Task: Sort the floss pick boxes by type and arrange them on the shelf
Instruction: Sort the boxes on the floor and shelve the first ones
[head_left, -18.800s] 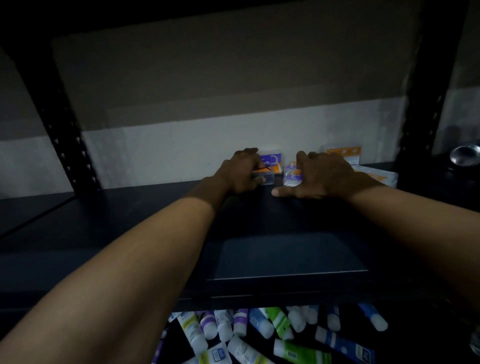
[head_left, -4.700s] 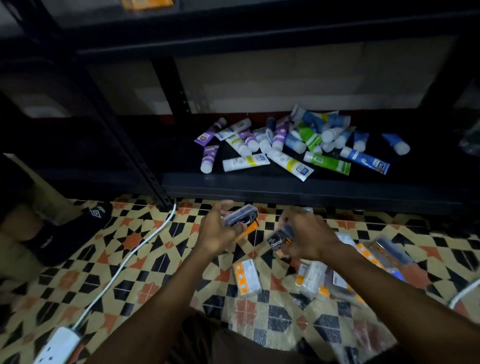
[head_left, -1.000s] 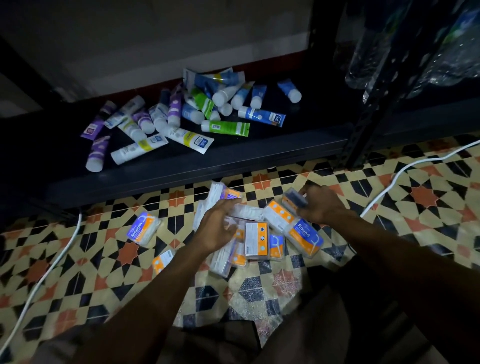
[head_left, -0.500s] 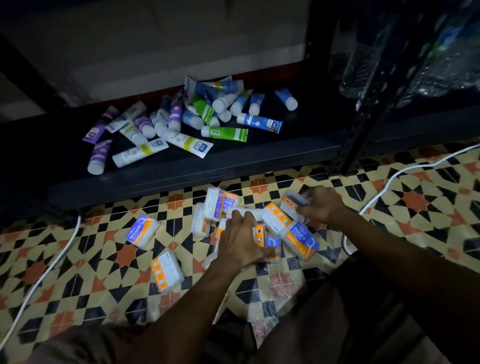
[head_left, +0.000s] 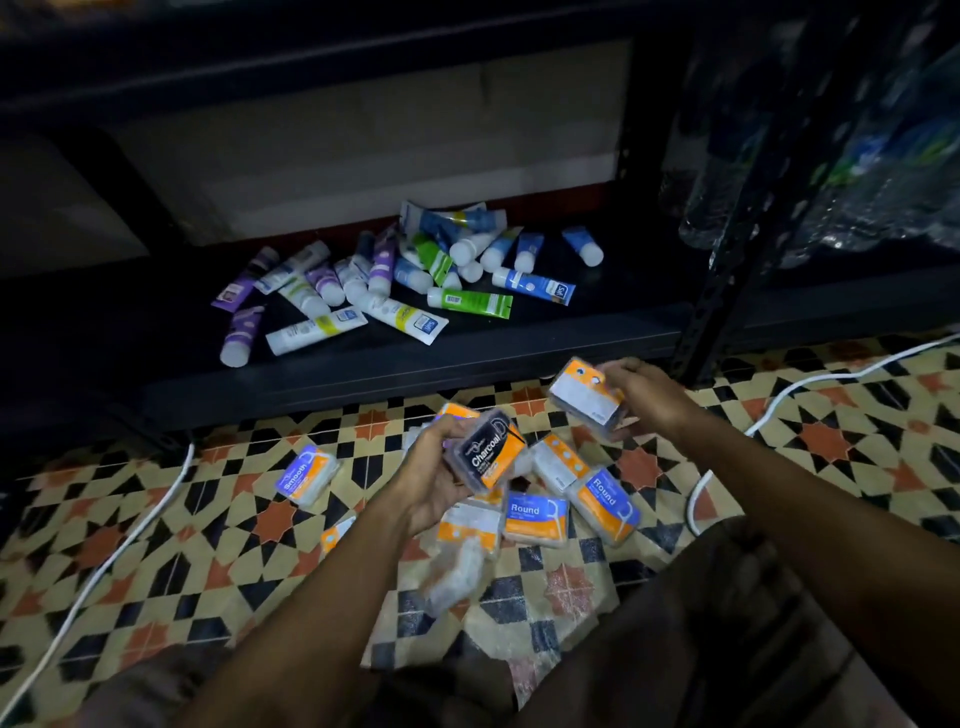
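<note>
Over patterned floor tiles (head_left: 208, 545), your left hand (head_left: 431, 480) grips a black-and-orange Charcoal box (head_left: 488, 457); your right hand (head_left: 647, 397) holds an orange-topped box (head_left: 584, 397), its white label showing.

Left hand (head_left: 431, 480) holds Charcoal box (head_left: 488, 457); right hand (head_left: 647, 397) holds another box (head_left: 584, 397).

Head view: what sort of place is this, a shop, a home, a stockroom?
Likely a stockroom or small shop's back area: a black metal rack holds a heap of toiletry tubes and wrapped water bottles, and many retail floss pick boxes lie on the tiled floor.
</note>
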